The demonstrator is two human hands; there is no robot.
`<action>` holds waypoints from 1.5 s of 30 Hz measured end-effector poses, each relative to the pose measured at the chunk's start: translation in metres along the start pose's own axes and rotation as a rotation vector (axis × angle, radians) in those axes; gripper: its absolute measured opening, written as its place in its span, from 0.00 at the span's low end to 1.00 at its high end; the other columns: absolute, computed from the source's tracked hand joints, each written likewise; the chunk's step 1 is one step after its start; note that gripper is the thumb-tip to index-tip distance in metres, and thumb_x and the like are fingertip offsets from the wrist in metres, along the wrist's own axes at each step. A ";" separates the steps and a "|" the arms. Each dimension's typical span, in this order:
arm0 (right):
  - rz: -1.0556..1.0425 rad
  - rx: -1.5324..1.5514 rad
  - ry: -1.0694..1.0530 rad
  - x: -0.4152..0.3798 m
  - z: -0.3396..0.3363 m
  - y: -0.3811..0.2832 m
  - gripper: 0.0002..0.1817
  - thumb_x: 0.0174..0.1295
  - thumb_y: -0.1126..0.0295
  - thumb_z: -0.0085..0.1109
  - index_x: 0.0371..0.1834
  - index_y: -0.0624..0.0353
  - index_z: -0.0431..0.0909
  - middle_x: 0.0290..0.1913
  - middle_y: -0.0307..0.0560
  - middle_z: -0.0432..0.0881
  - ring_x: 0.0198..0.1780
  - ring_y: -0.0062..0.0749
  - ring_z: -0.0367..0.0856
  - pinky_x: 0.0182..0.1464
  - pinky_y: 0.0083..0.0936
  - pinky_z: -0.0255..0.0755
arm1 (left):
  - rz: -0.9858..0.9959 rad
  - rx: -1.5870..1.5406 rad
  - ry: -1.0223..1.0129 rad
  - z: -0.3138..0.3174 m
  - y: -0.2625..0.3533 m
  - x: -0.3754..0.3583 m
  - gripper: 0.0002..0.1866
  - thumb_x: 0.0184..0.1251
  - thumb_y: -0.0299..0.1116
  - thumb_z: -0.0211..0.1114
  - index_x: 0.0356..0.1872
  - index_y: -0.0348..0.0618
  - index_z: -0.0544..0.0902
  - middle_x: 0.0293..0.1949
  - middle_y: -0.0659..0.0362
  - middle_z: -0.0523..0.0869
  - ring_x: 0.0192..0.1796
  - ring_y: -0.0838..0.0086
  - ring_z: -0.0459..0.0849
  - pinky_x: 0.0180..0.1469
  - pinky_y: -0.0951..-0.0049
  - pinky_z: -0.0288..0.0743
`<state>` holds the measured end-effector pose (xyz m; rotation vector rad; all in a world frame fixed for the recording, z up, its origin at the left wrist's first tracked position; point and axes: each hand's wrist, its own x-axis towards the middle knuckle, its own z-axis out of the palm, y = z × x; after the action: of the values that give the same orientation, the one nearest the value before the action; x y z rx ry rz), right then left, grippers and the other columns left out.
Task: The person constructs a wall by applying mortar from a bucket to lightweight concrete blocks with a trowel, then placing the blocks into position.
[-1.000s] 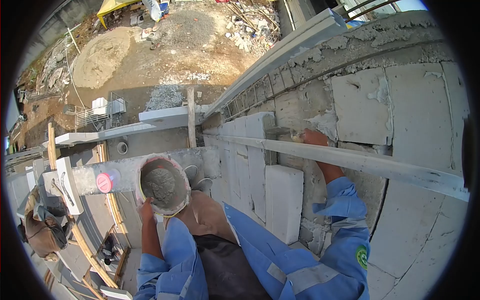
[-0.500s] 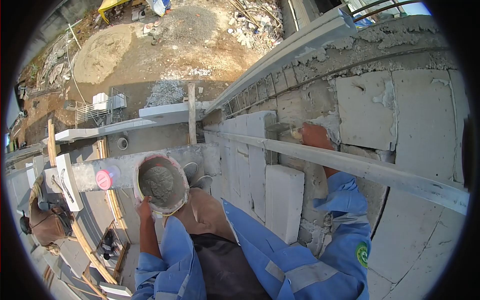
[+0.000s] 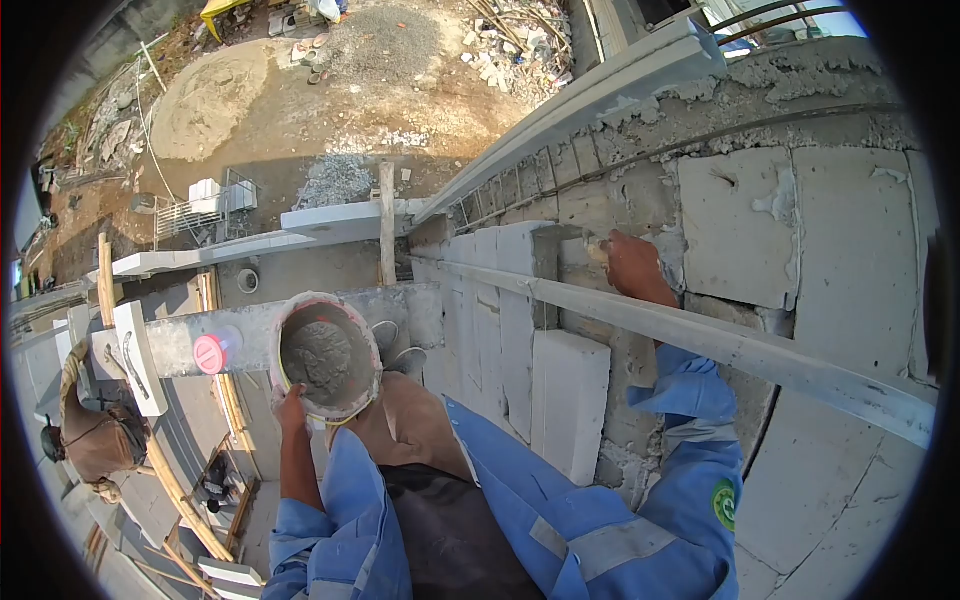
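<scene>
A bucket [image 3: 326, 358] of wet grey mortar is tilted toward me at the centre left, and my left hand [image 3: 291, 407] grips its near rim. On the right, my right hand [image 3: 637, 268] is closed round the handle of a trowel [image 3: 568, 232], beyond a long metal bar. The trowel's blade lies by the top of the white blocks [image 3: 520, 245], against the mortar-streaked wall [image 3: 735, 225]. A loose-looking white block [image 3: 568, 400] stands below, nearer to me.
The metal bar [image 3: 700, 335] slants across the wall. A plank [image 3: 180, 345] carries a pink-lidded container [image 3: 211, 352]. Another person [image 3: 98, 437] bends at the far left among bamboo poles [image 3: 180, 500]. An upright wooden post [image 3: 387, 225] stands ahead.
My right hand has moved slightly up and away from me with the trowel. The view has shifted a little; my left hand still holds the bucket.
</scene>
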<state>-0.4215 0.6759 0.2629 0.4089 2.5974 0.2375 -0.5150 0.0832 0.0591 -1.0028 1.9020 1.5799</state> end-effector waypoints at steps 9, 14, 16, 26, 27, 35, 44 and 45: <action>0.085 -0.019 -0.091 0.015 -0.001 0.002 0.17 0.50 0.75 0.64 0.45 0.52 0.85 0.45 0.49 0.80 0.45 0.47 0.84 0.46 0.43 0.77 | 0.012 0.119 -0.010 -0.001 -0.002 0.001 0.16 0.51 0.26 0.63 0.44 0.35 0.77 0.37 0.58 0.79 0.37 0.72 0.77 0.40 0.71 0.72; 0.080 0.015 0.009 0.019 0.010 0.005 0.09 0.52 0.75 0.61 0.37 0.56 0.83 0.42 0.51 0.80 0.43 0.49 0.84 0.43 0.45 0.78 | 0.021 0.105 -0.019 -0.007 -0.020 0.017 0.18 0.51 0.27 0.63 0.46 0.37 0.76 0.34 0.60 0.77 0.33 0.73 0.75 0.36 0.71 0.70; 0.059 -0.012 0.006 0.015 0.005 0.000 0.09 0.52 0.76 0.61 0.37 0.56 0.83 0.42 0.51 0.80 0.43 0.49 0.84 0.43 0.44 0.78 | 0.043 0.137 -0.015 -0.008 -0.020 0.019 0.19 0.52 0.28 0.63 0.48 0.40 0.76 0.30 0.62 0.74 0.29 0.75 0.73 0.32 0.70 0.68; 0.040 0.026 0.050 0.008 0.005 -0.005 0.11 0.53 0.77 0.58 0.39 0.55 0.84 0.44 0.49 0.79 0.44 0.48 0.83 0.43 0.43 0.78 | 0.037 0.078 -0.040 0.005 0.002 0.002 0.19 0.51 0.28 0.64 0.47 0.41 0.74 0.28 0.65 0.71 0.26 0.78 0.69 0.26 0.73 0.63; 0.028 0.041 0.074 0.006 0.003 -0.006 0.09 0.53 0.78 0.58 0.36 0.56 0.83 0.43 0.49 0.79 0.44 0.49 0.83 0.43 0.44 0.78 | 0.035 0.080 -0.047 0.006 0.003 0.003 0.19 0.50 0.28 0.64 0.47 0.41 0.74 0.28 0.65 0.71 0.26 0.78 0.69 0.27 0.73 0.63; 0.022 0.058 0.109 0.004 0.005 -0.006 0.08 0.54 0.77 0.57 0.36 0.56 0.83 0.41 0.49 0.79 0.45 0.49 0.82 0.42 0.44 0.78 | 0.026 0.087 -0.098 0.010 0.011 -0.003 0.31 0.50 0.29 0.64 0.59 0.35 0.70 0.41 0.59 0.76 0.38 0.73 0.73 0.39 0.71 0.69; 0.193 0.204 0.164 -0.032 -0.001 -0.002 0.14 0.53 0.74 0.62 0.44 0.55 0.83 0.46 0.50 0.80 0.44 0.50 0.83 0.45 0.43 0.77 | 0.166 0.230 -0.078 0.010 0.009 -0.001 0.34 0.52 0.28 0.62 0.64 0.30 0.67 0.47 0.53 0.77 0.45 0.68 0.76 0.49 0.69 0.71; 0.301 0.309 0.170 -0.042 -0.007 -0.007 0.16 0.52 0.73 0.64 0.46 0.55 0.83 0.49 0.49 0.80 0.46 0.51 0.83 0.48 0.42 0.77 | 0.309 0.316 -0.063 0.010 0.012 0.002 0.31 0.52 0.27 0.62 0.62 0.30 0.71 0.46 0.53 0.78 0.44 0.68 0.77 0.48 0.70 0.71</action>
<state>-0.3914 0.6545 0.2862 0.9284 2.7372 -0.0334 -0.5262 0.0930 0.0629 -0.5409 2.2541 1.3836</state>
